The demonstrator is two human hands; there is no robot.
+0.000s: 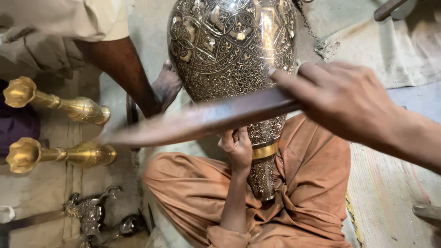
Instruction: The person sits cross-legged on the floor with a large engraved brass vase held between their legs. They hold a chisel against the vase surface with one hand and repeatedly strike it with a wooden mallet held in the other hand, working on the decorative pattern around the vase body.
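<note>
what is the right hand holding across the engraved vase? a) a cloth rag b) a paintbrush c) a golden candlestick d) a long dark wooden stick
d: the right hand grips a long dark wooden stick, blurred, lying across the engraved brass vase, while the left hand holds the vase's narrow neck.

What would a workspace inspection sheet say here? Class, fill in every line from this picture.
Surface: cloth-covered floor, dusty.
Job's things: engraved brass vase lying in the lap; blurred wooden stick.
Clutter: two small brass vases lying left; metal horse figure.
Grippers: left hand grips the vase neck; right hand holds the stick.
Cables: nothing seen.
Surroundings: another person's foot beside the vase.
</note>
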